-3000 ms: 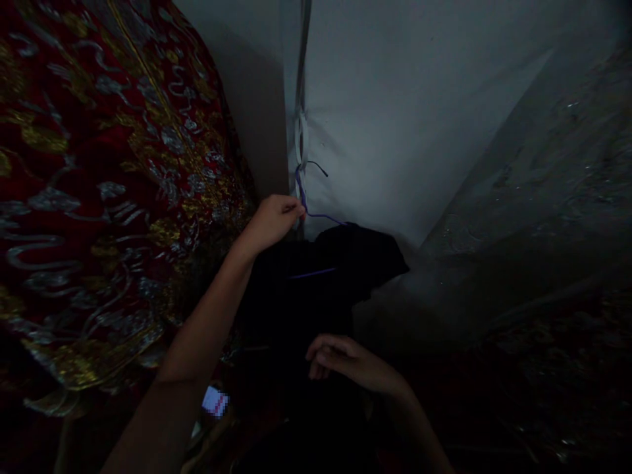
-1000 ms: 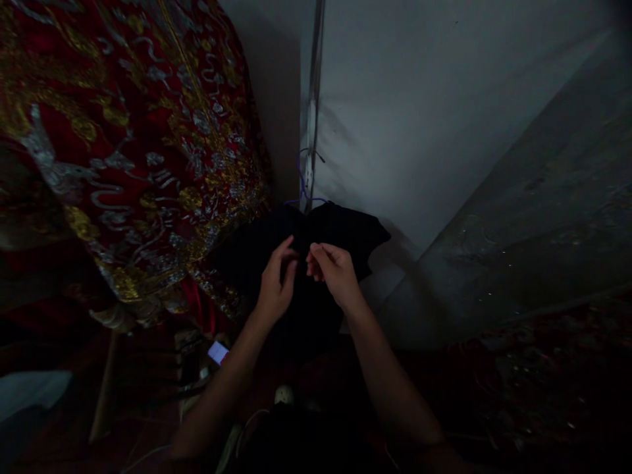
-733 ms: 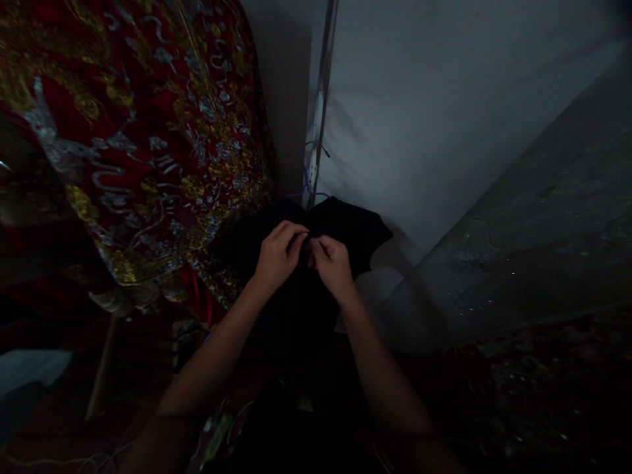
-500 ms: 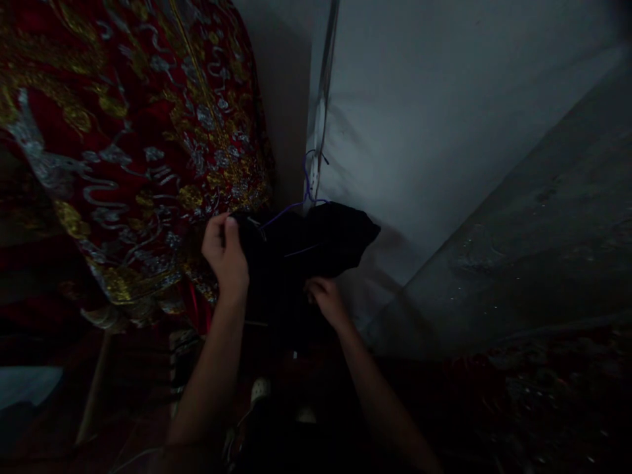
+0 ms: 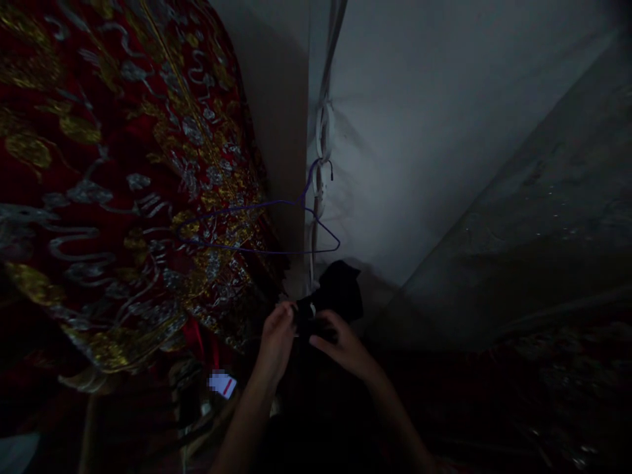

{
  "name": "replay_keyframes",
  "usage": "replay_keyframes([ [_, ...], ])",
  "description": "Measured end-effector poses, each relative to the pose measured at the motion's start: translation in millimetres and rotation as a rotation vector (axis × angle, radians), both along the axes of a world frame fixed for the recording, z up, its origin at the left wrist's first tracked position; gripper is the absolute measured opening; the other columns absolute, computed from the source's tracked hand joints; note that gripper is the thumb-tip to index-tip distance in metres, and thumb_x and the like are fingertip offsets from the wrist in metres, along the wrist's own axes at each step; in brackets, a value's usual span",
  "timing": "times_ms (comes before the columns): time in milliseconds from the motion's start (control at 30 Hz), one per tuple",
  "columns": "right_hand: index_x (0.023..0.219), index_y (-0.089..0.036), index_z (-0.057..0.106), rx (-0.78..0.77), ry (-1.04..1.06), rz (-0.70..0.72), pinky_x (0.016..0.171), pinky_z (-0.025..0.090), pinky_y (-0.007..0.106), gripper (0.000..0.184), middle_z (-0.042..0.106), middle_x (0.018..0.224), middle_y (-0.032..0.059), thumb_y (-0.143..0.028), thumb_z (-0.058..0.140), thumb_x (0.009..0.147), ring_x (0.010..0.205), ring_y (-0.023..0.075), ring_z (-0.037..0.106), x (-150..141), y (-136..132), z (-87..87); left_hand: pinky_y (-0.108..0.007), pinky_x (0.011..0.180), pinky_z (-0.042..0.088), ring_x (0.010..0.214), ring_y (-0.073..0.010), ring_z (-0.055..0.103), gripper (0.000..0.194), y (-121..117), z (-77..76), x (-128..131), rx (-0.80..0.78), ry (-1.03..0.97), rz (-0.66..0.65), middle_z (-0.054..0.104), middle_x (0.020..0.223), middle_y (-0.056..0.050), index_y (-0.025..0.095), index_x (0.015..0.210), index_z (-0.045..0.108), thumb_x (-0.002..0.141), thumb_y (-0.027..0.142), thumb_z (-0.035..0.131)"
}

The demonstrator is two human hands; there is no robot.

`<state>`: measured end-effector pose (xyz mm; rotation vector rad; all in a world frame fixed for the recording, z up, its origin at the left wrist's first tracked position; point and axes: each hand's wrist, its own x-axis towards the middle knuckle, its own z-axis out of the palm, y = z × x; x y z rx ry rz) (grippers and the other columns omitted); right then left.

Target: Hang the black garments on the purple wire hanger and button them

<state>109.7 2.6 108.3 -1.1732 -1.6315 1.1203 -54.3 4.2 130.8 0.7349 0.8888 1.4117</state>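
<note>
A black garment (image 5: 340,289) is bunched up low in front of me, beside the wall corner. My left hand (image 5: 277,339) pinches its upper edge. Close to its right side is my right hand (image 5: 340,342), thumb and fingers apart around the dark cloth; the inner fingers are hard to make out. Above both hands a purple wire hanger (image 5: 257,251) hangs bare from a white chain (image 5: 323,131) in the corner. Dim light hides the lower part of the garment.
On the left hangs a red robe (image 5: 162,164) with gold and silver embroidery, partly behind the hanger. A white wall (image 5: 434,131) rises on the right. A white tag with a red stripe (image 5: 224,384) and a pale wooden leg (image 5: 89,428) show below the robe.
The black garment has come off the purple hanger and dropped lower. Both hands have moved down and closer together; the right fingers have spread. The view has shifted slightly.
</note>
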Motion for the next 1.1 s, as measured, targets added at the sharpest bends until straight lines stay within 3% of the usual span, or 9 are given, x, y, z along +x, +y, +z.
replay_keyframes([
  [100,0.118,-0.019,0.063,0.038,0.073,0.034,0.092,0.050,0.037,0.038,0.069,0.111,0.0078,-0.034,0.066,0.083,0.103,0.0248,0.063,-9.5,-7.9,10.5,-0.025,0.077,0.047,0.080,-0.0160,0.061,0.025,-1.2,18.6,13.5,0.221,0.313,-0.126,0.066,0.080,-0.002,0.019,0.083,0.070,0.086,0.043,0.068],
  [233,0.092,-0.017,0.070,-0.110,0.132,-0.034,0.067,0.052,0.030,0.025,0.069,0.079,0.0028,-0.033,0.051,0.089,0.074,0.0204,0.063,-4.3,-7.5,22.0,-0.033,0.100,0.043,0.111,-0.0222,0.059,0.024,3.2,30.3,9.5,0.496,0.648,-0.138,0.067,0.112,-0.007,0.023,0.104,0.072,0.092,0.040,0.060],
  [367,0.080,-0.017,0.069,-0.032,0.094,0.006,0.063,0.050,0.028,0.017,0.067,0.073,0.0011,-0.028,0.056,0.081,0.068,0.0185,0.061,20.6,12.9,56.8,-0.035,0.103,0.044,0.118,-0.0245,0.059,0.045,5.2,23.4,-12.2,0.374,0.826,-0.517,0.066,0.125,-0.008,0.021,0.129,0.062,0.095,0.049,0.051],
  [500,0.108,-0.021,0.070,0.268,0.215,-0.210,0.080,0.051,0.032,0.037,0.071,0.087,0.0027,-0.022,0.055,0.074,0.082,0.0205,0.063,29.4,54.1,95.7,-0.028,0.074,0.050,0.080,-0.0204,0.065,0.050,1.0,18.0,-33.4,0.223,1.070,-0.777,0.073,0.090,-0.005,0.014,0.098,0.070,0.092,0.060,0.050],
  [633,0.127,-0.021,0.062,0.150,0.269,-0.150,0.076,0.053,0.034,0.047,0.069,0.082,0.0027,-0.039,0.048,0.086,0.079,0.0211,0.064,6.3,98.4,95.1,-0.025,0.073,0.047,0.080,-0.0174,0.063,0.046,-4.2,35.9,-48.7,0.269,1.125,-0.682,0.072,0.091,-0.002,0.016,0.095,0.069,0.094,0.057,0.048],
  [767,0.101,-0.016,0.072,-0.010,0.136,-0.091,0.061,0.050,0.030,0.043,0.064,0.066,0.0018,-0.048,0.048,0.085,0.066,0.0208,0.062,-10.2,124.5,67.0,-0.024,0.064,0.041,0.069,-0.0148,0.057,0.045,-8.2,55.1,-69.1,0.265,1.256,-0.630,0.065,0.074,0.000,0.017,0.079,0.065,0.094,0.055,0.049],
  [867,0.073,-0.015,0.071,0.093,0.018,-0.246,0.059,0.047,0.029,0.030,0.065,0.064,0.0022,-0.041,0.056,0.074,0.065,0.0208,0.061,10.5,126.5,53.7,-0.024,0.059,0.037,0.061,-0.0152,0.055,0.038,-8.1,58.0,-93.0,0.147,1.332,-0.550,0.063,0.064,0.000,0.020,0.068,0.064,0.089,0.050,0.058],
  [1000,0.073,-0.014,0.073,0.256,-0.060,-0.385,0.059,0.046,0.028,0.026,0.069,0.065,0.0035,-0.037,0.060,0.071,0.064,0.0211,0.062,58.8,111.4,59.1,-0.028,0.062,0.043,0.055,-0.0190,0.058,0.027,5.1,63.2,-119.3,0.103,1.330,-0.272,0.065,0.060,-0.002,0.024,0.059,0.063,0.082,0.037,0.066],
  [1100,0.072,-0.014,0.073,0.297,-0.089,-0.414,0.055,0.046,0.027,0.027,0.068,0.063,0.0040,-0.039,0.062,0.070,0.062,0.0211,0.062,78.3,97.4,72.9,-0.037,0.093,0.048,0.093,-0.0270,0.069,0.020,26.4,80.8,-119.4,0.321,1.334,-0.023,0.074,0.095,-0.008,0.024,0.067,0.063,0.085,0.032,0.061],
])
